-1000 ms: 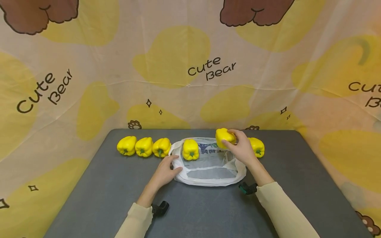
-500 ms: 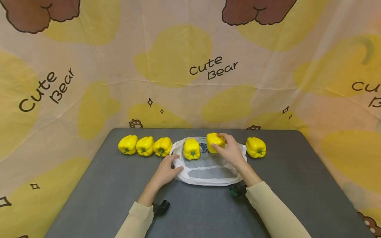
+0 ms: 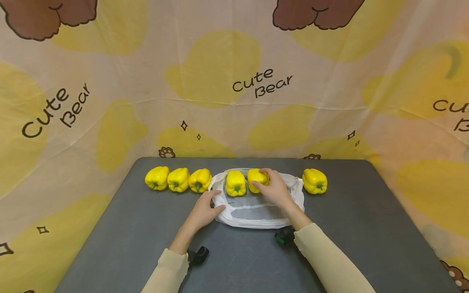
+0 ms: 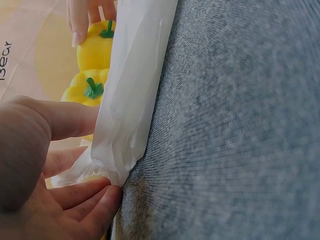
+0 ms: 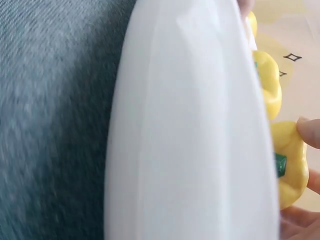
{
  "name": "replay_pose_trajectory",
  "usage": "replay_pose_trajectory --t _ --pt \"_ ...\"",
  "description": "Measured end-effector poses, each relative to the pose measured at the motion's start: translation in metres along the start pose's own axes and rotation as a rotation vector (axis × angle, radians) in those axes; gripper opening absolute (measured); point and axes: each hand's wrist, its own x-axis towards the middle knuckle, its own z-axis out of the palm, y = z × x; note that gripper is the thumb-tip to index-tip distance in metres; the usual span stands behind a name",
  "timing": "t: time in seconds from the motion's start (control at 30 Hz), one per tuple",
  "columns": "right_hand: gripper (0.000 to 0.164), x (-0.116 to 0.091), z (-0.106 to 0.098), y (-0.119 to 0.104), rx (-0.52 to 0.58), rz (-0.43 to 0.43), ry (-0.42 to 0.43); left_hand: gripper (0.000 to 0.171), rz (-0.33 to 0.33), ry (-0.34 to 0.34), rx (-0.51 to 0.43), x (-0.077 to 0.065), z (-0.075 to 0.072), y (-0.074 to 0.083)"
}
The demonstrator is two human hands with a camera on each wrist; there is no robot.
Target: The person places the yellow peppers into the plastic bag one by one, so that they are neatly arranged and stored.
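While a printed cloth [image 3: 209, 69] is hanging behind the grey table [image 3: 238, 260], the right hand [image 3: 275, 188] is pinching 1 yellow pepper [image 3: 255, 180] within the white bag [image 3: 256, 224], and the left hand [image 3: 201, 209] is gripping its rim.

Dark grey table [image 3: 234, 260], three yellow peppers [image 3: 178, 180], white plastic bag [image 3: 253, 223], another pepper [image 3: 315, 181] beside it
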Motion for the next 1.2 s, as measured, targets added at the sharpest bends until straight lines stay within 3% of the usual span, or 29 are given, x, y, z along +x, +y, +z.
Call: replay_pose_trajectory --t 0.3,0.63,1.2 --pt "0.058 -0.001 0.009 0.0 -0.016 -0.007 0.012 0.051 0.02 0.005 -0.012 0.0 0.001 0.002" --pt "0.059 -0.005 0.006 0.001 -0.058 -0.051 -0.012 0.051 0.013 0.0 -0.02 0.0 0.001 0.003" --pt "0.06 -0.019 -0.034 -0.01 -0.122 -0.027 -0.109 0.051 0.029 0.002 -0.02 0.0 -0.002 0.002"
